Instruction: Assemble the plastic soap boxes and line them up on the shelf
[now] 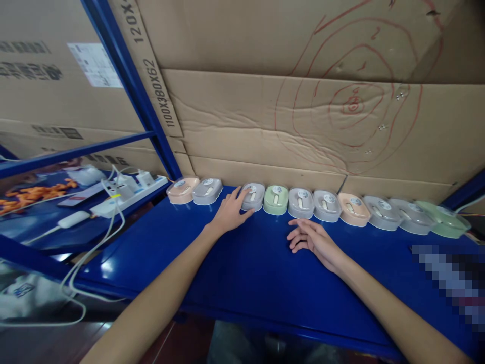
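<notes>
Small rounded plastic boxes with clear lids and round stickers stand in a row along the back of the blue shelf. My left hand [229,210] has its fingers spread, the fingertips at the left side of a grey box [253,198]; whether they press on it I cannot tell. Right of that box stands a light green box [276,200], followed by another grey box [300,203]. My right hand [310,238] hovers in front of this grey box, fingers loosely curled and apart, holding nothing. Left of my left hand are a peach box [183,191] and a grey box [207,192].
The blue shelf [242,283] backs onto a cardboard sheet [246,111] with red rings drawn on it. At left, a blue upright [129,81], a power strip [129,197], white cables [74,273] and orange pieces [38,192]. A blurred patch [450,283] lies at right.
</notes>
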Tool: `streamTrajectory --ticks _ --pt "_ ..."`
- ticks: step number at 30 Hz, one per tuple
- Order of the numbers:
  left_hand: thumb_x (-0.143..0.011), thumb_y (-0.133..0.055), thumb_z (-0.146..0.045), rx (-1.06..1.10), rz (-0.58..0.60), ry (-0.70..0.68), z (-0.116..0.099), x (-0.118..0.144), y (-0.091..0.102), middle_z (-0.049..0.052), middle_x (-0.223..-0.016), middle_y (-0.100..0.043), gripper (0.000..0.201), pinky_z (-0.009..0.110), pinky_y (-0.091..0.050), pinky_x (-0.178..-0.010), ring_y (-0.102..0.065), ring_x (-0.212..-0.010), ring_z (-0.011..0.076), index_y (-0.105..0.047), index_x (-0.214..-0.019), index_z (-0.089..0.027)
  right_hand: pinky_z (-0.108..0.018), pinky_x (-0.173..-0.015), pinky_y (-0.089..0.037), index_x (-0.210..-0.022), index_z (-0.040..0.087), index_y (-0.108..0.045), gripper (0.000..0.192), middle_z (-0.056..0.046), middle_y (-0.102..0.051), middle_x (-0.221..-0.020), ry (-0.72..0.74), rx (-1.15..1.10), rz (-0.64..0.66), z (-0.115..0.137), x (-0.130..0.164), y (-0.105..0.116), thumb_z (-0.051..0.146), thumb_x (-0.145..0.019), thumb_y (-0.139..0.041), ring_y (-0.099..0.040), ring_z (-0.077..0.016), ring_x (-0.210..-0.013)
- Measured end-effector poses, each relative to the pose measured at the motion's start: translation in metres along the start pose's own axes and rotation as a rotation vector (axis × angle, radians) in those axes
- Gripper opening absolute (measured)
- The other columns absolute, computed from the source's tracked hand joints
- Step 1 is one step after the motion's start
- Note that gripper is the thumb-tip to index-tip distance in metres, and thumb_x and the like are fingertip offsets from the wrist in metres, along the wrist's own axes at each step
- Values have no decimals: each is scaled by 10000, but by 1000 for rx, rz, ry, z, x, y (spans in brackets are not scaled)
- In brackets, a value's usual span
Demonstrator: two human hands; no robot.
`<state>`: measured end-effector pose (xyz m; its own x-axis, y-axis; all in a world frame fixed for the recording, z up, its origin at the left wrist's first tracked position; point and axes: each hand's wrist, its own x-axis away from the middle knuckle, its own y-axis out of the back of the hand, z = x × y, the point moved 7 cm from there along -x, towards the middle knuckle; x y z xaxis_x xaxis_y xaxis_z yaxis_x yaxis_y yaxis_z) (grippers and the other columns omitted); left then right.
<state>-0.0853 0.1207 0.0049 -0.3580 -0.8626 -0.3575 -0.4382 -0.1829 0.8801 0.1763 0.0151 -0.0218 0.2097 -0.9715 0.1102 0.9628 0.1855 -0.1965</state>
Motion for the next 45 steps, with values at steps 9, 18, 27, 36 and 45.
streamTrajectory --ticks 9,18,27,36,45 --pt "-1070 -470 -570 -198 -182 345 51 0 41 309 -1731 -362 720 720 -208 -1307 -228 -1649 545 -468 -1606 -89 -386 -696 -638 -1185 179 -707 532 -106 -804 -920 10 8 11 -3 0 2 638 -931 -795 -762 -233 -750" --pt "-995 -596 -594 -501 -122 575 46 12 61 345 -1566 -505 700 696 -382 -1183 -449 -1475 563 -579 -1480 -91 -381 -691 -649 -1169 183 -707 554 -100 -802 -923 9 15 21 -4 -2 3 663 -913 -808 -763 -228 -752" --pt "-949 -708 -523 -325 107 637 50 17 59 306 -1528 -550 763 589 -535 -1028 -615 -1356 525 -466 -1602 -212 -378 -693 -654 -1154 185 -718 510 -96 -803 -923 14 13 36 -3 -2 1 636 -930 -801 -765 -220 -749" --pt "-906 -782 -487 50 -403 -72 -42 18 93 166 -1491 -577 785 560 -510 -1189 -607 -1387 389 -475 -1595 -267 -373 -673 -666 -1187 184 -708 521 -103 -806 -981 29 -46 29 -3 -3 2 616 -922 -827 -775 -222 -749" --pt "-853 -881 -535 308 222 -572 -134 50 6 107 -1760 -429 1017 569 -420 -1307 -474 -1585 395 -361 -1711 -369 -367 -817 -666 -1371 279 -720 621 -97 -793 -1326 28 -204 111 -3 -2 2 671 -903 -827 -794 -276 -1074"
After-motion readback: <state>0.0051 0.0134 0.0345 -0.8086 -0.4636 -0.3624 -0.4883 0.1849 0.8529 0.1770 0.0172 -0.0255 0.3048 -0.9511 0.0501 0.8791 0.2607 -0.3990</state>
